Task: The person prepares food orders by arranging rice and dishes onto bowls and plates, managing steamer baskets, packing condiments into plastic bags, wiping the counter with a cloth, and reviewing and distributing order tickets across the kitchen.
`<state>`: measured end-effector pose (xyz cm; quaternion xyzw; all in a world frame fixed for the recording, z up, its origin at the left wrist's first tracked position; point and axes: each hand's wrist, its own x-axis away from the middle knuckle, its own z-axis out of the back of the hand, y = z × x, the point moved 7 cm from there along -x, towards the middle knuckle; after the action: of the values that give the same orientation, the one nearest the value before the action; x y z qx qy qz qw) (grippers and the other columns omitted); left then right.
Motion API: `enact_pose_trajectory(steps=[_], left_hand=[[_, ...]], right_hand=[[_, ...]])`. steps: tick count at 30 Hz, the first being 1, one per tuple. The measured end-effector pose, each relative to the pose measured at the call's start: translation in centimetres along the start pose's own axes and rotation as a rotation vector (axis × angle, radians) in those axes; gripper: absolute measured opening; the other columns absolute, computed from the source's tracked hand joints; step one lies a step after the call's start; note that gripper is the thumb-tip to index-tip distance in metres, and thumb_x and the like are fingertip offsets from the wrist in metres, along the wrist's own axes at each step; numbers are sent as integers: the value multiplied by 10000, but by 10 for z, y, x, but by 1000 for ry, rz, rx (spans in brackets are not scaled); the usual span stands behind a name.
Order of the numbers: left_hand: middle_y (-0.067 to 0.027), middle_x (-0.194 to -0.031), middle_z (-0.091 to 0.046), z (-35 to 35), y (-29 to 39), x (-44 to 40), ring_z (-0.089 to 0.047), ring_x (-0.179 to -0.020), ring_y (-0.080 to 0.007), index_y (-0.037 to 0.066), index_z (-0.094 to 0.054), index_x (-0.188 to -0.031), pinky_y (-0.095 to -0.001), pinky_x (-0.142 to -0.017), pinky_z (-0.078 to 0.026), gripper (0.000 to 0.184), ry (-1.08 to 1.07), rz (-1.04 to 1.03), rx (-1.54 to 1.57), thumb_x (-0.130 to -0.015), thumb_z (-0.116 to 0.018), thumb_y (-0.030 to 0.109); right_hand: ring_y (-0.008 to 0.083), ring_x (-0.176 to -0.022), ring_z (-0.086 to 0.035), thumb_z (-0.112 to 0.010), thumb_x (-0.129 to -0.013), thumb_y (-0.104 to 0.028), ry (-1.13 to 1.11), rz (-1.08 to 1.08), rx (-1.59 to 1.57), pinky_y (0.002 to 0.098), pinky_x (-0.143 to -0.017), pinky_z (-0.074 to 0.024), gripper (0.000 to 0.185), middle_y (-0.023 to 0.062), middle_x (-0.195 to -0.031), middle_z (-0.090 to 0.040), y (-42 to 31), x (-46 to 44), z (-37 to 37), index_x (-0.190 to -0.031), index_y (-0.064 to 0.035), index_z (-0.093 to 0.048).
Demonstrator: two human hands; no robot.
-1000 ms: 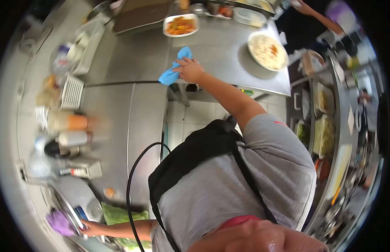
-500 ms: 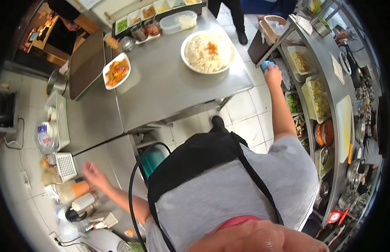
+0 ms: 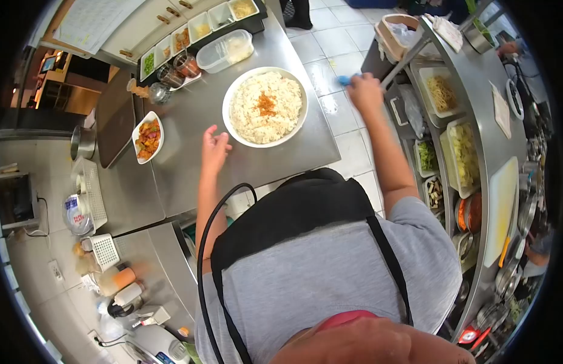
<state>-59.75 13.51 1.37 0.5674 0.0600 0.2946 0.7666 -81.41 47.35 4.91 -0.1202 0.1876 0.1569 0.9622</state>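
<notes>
My left hand (image 3: 216, 147) is over the steel worktop, just left of a large white bowl (image 3: 236, 128). Its fingers are spread and hold nothing. White rice (image 3: 269, 118) fills the bowl, with a small orange-brown heap on top. My right hand (image 3: 364, 92) is out over the floor between the worktop and the shelving, closed on a small blue cloth (image 3: 344, 80) whose details are blurred. Farther left stands a small white dish (image 3: 138, 149) of orange-red cooked food (image 3: 149, 139).
Along the worktop's back edge sit a topping rack (image 3: 183, 41), a clear plastic tub (image 3: 223, 53) and spice jars (image 3: 169, 75). Steel shelving (image 3: 469, 79) with food tubs is on the right. A bin (image 3: 384, 42) stands at its far end. A person's leg (image 3: 298, 13) shows beyond.
My left hand has moved from above the lower-left counter up to beside the rice bowl. The right hand, with the blue cloth, has swung left towards the worktop. My view has shifted too.
</notes>
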Motion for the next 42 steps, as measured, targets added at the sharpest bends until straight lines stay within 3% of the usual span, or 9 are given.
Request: enact_pose_trajectory(steps=[9,12,14,16,18,25,28,33,42], left_hand=[[-47,-857,-548,-48,2,-3,-522,-615,-75,73,-310,-1176,-194,-481,-405,419,-40,210,103,-813,-454,223],[-40,-874,-546,-47,-2,-2,-518,-632,-69,81,-319,-1169,-188,-475,-404,393,-43,180,135,-815,-439,205],[-39,-862,-537,-45,-7,0,-508,-613,-74,91,-333,-1146,-197,-467,-401,379,-33,176,178,-793,-443,175],[-38,-859,-532,-44,-6,-2,-502,-605,-75,93,-342,-1135,-201,-463,-398,374,-19,169,197,-781,-447,156],[-37,-867,-531,-39,-5,4,-501,-607,-73,88,-346,-1137,-198,-460,-394,375,7,172,183,-781,-449,148],[-135,-1094,-459,30,-47,25,-447,-999,-189,-3,-322,-1175,-304,-881,-335,375,336,-20,144,-810,-371,65],[-110,-1035,-503,67,-67,35,-476,-938,-157,-11,-388,-1125,-273,-837,-363,307,327,17,133,-833,-356,77],[-91,-1018,-528,108,-78,61,-482,-920,-130,-19,-415,-1137,-251,-804,-376,322,416,99,62,-848,-376,118],[-82,-965,-557,128,-92,58,-502,-863,-127,-7,-460,-1107,-247,-772,-391,334,602,223,127,-865,-396,213]], right_hand=[[307,-780,-553,-510,-742,-283,-1058,223,-643,395,-702,-436,263,157,-811,-584,-113,90,-4,-813,-48,-605],[295,-820,-550,-490,-760,-257,-801,0,-998,383,-732,-428,270,158,-818,-586,-90,65,-44,-859,-28,-594],[266,-721,-551,-485,-784,-262,-70,360,-470,358,-631,-425,273,137,-744,-583,-32,16,-43,-772,4,-544],[197,-545,-463,-501,-788,-251,-52,-296,-793,343,-513,-379,263,115,-622,-524,42,-28,-19,-710,0,-514],[226,-539,-493,-545,-766,-231,-106,-303,-843,327,-499,-381,228,116,-633,-545,44,-44,21,-731,-7,-531],[257,-784,-514,-607,-652,-195,-318,669,-421,409,-602,-418,268,98,-911,-540,-129,60,6,-915,-150,-581],[262,-742,-512,-584,-656,-183,-199,823,-466,404,-584,-417,231,97,-871,-536,-141,45,-32,-887,-172,-590],[295,-677,-514,-543,-705,-180,33,289,-348,388,-553,-432,110,92,-734,-542,-95,-98,-78,-786,-116,-583],[253,-888,-505,-557,-714,-238,-294,943,-498,368,-730,-406,208,76,-916,-564,-337,-3,-95,-902,-160,-600]])
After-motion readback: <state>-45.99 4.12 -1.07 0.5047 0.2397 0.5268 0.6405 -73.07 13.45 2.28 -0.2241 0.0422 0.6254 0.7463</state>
